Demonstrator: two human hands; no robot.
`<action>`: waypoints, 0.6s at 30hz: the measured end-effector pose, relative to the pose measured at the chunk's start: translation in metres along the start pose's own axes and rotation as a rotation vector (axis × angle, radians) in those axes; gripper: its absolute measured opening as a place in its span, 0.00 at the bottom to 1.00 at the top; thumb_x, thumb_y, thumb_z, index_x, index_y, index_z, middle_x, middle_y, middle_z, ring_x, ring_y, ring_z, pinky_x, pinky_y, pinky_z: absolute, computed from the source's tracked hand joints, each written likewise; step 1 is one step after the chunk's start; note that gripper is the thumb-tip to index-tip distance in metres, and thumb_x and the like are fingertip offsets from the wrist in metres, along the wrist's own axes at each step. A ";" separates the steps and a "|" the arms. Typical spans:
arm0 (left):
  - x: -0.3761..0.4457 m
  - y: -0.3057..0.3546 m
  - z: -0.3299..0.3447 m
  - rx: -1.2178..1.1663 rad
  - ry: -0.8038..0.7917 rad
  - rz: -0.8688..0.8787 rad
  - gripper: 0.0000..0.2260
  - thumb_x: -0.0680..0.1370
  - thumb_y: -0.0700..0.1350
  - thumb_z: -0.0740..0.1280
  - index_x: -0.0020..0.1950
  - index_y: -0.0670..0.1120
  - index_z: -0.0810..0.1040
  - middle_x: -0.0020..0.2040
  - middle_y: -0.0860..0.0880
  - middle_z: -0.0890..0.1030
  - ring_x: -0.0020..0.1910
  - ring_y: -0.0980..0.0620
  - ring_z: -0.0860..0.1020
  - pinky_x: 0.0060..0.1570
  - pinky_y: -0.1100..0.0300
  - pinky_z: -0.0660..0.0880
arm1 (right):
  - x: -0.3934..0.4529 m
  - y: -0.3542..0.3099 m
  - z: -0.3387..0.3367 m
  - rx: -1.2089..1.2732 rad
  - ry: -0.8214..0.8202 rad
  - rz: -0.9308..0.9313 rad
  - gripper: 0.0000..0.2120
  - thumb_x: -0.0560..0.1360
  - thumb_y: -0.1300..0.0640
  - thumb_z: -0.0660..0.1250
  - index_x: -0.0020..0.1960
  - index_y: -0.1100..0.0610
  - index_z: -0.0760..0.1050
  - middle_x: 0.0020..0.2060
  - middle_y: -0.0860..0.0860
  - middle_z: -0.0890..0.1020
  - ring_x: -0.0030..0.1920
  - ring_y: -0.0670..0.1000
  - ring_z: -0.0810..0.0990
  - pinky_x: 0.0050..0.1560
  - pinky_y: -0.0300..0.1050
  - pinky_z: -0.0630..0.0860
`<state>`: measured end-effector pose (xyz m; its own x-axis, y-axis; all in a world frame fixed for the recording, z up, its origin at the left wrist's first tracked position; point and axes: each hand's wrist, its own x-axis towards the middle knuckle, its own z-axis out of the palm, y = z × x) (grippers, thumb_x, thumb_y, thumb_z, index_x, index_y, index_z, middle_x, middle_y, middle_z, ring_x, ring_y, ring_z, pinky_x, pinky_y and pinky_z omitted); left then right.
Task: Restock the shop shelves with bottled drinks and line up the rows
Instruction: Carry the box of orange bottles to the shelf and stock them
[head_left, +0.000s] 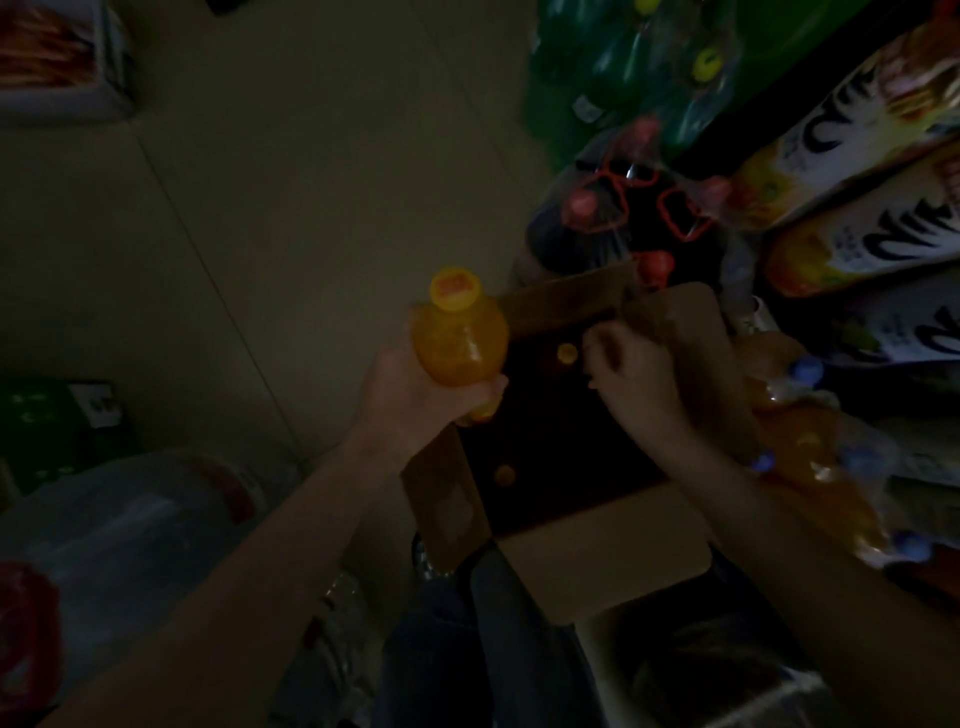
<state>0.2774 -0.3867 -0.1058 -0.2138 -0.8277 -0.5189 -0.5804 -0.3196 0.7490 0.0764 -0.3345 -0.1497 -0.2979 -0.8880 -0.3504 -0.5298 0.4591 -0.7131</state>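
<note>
Orange plastic juice bottle (460, 338) with its yellow cap stands upright in the left hand (415, 395), fingers wrapped round it at the open brown cardboard box's (597, 540) left edge, shelves off right, while the right hand (631, 374), loosely curled, empty, reaches inside.
</note>
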 end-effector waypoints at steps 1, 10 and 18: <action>0.003 -0.004 -0.001 -0.001 0.011 -0.009 0.31 0.62 0.50 0.78 0.62 0.49 0.70 0.50 0.56 0.75 0.49 0.57 0.74 0.39 0.72 0.68 | 0.009 0.025 0.017 -0.235 -0.068 0.042 0.12 0.78 0.58 0.59 0.58 0.61 0.74 0.54 0.61 0.78 0.52 0.60 0.79 0.53 0.53 0.74; 0.024 -0.028 0.015 -0.026 -0.013 0.068 0.34 0.59 0.50 0.80 0.61 0.50 0.71 0.53 0.57 0.77 0.50 0.63 0.76 0.47 0.71 0.71 | 0.053 0.075 0.092 -0.798 -0.344 0.132 0.28 0.76 0.67 0.61 0.73 0.59 0.56 0.69 0.63 0.59 0.62 0.64 0.71 0.59 0.54 0.72; -0.018 0.023 0.011 0.014 -0.012 -0.046 0.41 0.57 0.54 0.80 0.67 0.49 0.67 0.62 0.49 0.75 0.61 0.48 0.74 0.60 0.55 0.70 | 0.006 0.001 -0.002 -0.508 -0.242 0.039 0.09 0.73 0.59 0.65 0.50 0.62 0.70 0.50 0.60 0.78 0.51 0.60 0.78 0.42 0.47 0.71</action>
<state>0.2591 -0.3742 -0.0839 -0.1956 -0.8067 -0.5577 -0.6004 -0.3511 0.7185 0.0720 -0.3393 -0.1512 -0.1663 -0.8233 -0.5427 -0.8554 0.3943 -0.3360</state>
